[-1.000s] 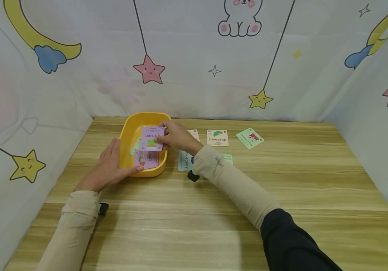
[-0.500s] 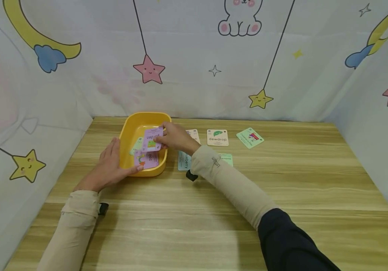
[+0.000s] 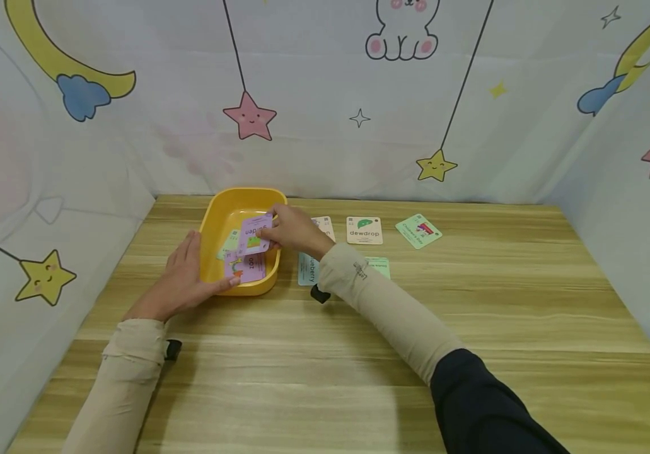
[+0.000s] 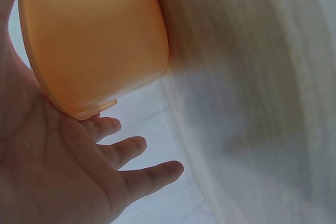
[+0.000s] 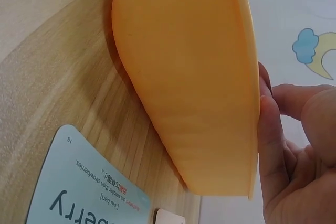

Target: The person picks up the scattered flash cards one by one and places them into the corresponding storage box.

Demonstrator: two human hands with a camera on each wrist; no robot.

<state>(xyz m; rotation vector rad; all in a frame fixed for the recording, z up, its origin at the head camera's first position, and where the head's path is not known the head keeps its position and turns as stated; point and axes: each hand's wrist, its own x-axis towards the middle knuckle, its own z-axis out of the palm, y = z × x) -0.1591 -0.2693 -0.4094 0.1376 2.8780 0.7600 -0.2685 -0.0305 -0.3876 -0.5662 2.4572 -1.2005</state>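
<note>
A yellow plastic basket (image 3: 245, 197) stands at the back left of the table. My left hand (image 3: 179, 284) rests against its near left corner, thumb across the rim; in the left wrist view the fingers (image 4: 157, 176) are straight and spread beside the basket wall (image 4: 100, 30). With thumb and fingers, my right hand (image 3: 296, 230) pinches a purple "garden" card (image 3: 253, 234), tilted inside the basket. Below it lies a purple "zoo" card (image 3: 248, 270), and a partly covered green card (image 3: 228, 244) is beside them. The basket wall hides the held card in the right wrist view.
Right of the basket lie a "dewdrop" card (image 3: 364, 231), a green "Children's Day" card (image 3: 418, 231), a blue "blueberry" card (image 3: 307, 270), a partly hidden pale card (image 3: 325, 224) and a green card (image 3: 380, 265). Patterned cloth (image 3: 325, 157) borders the table's back.
Over the first half second the right hand tilts the "garden" card and shifts it slightly; since then it hardly moves. The left hand stays where it was on the basket.
</note>
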